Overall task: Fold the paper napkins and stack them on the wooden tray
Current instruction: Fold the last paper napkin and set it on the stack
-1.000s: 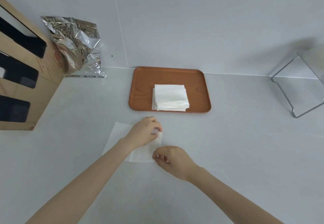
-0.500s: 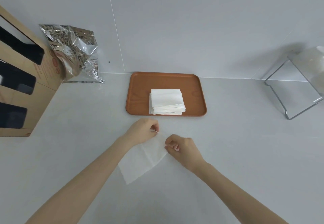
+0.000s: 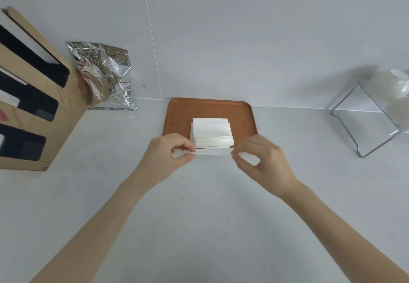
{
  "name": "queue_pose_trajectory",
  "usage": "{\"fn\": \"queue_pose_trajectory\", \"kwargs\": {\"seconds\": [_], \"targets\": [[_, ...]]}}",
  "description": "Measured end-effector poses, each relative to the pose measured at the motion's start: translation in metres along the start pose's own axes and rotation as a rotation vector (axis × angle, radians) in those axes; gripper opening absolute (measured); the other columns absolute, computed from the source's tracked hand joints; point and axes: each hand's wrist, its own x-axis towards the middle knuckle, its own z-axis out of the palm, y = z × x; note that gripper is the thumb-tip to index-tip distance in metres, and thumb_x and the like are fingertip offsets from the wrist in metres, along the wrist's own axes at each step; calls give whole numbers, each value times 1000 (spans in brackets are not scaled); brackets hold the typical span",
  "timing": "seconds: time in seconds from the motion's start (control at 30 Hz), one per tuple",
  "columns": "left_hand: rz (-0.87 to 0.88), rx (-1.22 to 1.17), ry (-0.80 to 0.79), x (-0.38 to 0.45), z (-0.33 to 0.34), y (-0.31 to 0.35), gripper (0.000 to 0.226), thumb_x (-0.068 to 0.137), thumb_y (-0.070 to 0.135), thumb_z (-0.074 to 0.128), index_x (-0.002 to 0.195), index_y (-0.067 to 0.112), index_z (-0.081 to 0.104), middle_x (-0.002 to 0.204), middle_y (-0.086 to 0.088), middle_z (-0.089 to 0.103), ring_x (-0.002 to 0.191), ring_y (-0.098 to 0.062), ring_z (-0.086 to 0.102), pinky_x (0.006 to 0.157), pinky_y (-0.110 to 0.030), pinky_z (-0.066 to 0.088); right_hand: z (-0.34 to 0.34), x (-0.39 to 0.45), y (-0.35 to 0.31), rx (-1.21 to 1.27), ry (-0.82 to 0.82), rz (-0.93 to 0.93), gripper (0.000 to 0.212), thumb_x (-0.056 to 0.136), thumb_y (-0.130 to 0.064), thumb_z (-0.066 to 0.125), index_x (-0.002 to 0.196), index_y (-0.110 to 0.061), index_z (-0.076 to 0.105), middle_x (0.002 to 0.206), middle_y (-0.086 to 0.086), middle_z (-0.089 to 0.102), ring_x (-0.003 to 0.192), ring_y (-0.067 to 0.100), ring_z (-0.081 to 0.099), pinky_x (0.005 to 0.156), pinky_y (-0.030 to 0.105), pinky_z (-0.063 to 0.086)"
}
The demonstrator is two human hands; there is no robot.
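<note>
On the grey counter (image 3: 199, 227), my left hand (image 3: 164, 154) and right hand (image 3: 263, 158) pinch opposite ends of a thin white napkin (image 3: 212, 151), held edge-on at the near rim of the wooden tray (image 3: 177, 116) and its folded stack (image 3: 211, 132).

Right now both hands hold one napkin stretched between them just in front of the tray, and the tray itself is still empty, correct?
Not quite. The head view shows a stack of napkins already on the tray. The rest holds: left hand and right hand hold one napkin between them.
</note>
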Motion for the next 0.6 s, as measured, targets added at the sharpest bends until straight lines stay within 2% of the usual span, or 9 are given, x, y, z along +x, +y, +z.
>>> {"fn": "queue_pose_trajectory", "kwargs": {"seconds": [0.1, 0.23, 0.33, 0.5, 0.6], "targets": [[-56, 36, -98, -26, 16, -20, 12, 73, 12, 71, 73, 23, 69, 69, 25, 65, 79, 6, 58, 66, -3, 38, 18, -26, 5, 12, -143, 25, 6, 74, -14, 62, 77, -16, 67, 77, 0, 71, 76, 9, 55, 69, 24, 45], [-128, 94, -232, -53, 42, -45, 10, 77, 11, 67, 79, 19, 71, 80, 8, 67, 80, 13, 55, 66, 1, 36, 44, -56, 14, -8, -324, 97, 10, 76, -19, 57, 79, -18, 66, 79, -3, 72, 77, 12, 60, 71, 31, 49], [-177, 109, -265, -60, 50, -53, 10, 79, 14, 65, 82, 20, 72, 85, 4, 69, 81, 12, 55, 66, 1, 35, 52, -65, 15, -5, -389, 144, 12, 78, -20, 54, 81, -17, 65, 80, -2, 73, 77, 16, 64, 74, 33, 49], [-161, 88, -226, -45, 44, -48, 10, 78, 11, 65, 82, 17, 72, 83, -1, 71, 83, -2, 58, 64, 0, 37, 49, -54, 20, 42, -351, 201, 6, 81, -11, 62, 85, -15, 65, 75, -9, 64, 71, 4, 58, 73, 12, 38], [-146, 74, -180, -26, 37, -46, 9, 78, 9, 65, 83, 14, 71, 81, -2, 70, 76, 4, 58, 61, 0, 37, 44, -36, 23, 96, -293, 249, 8, 82, -6, 62, 85, -13, 66, 73, -5, 65, 68, 6, 59, 68, 3, 38]]}}
